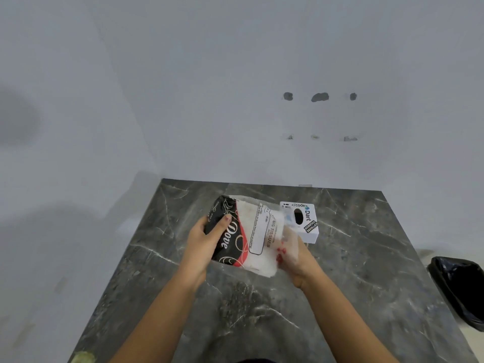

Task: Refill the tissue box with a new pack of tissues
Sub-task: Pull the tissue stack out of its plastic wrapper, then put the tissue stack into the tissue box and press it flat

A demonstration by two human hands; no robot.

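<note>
A pack of tissues (251,231) in black, red and clear plastic wrap is held above the dark marble table (366,258). My left hand (207,242) grips its black end, thumb across the printed side. My right hand (293,258) holds the clear end of the wrap, partly veiled by the plastic. Just beyond the pack stands a small white tissue box (303,221) with stickers and a dark oval slot on top; its left side is hidden behind the pack.
A bin lined with a black bag (461,286) stands on the floor to the right of the table. A white wall rises directly behind the table's far edge. A yellowish smear (82,357) marks the table's near left corner.
</note>
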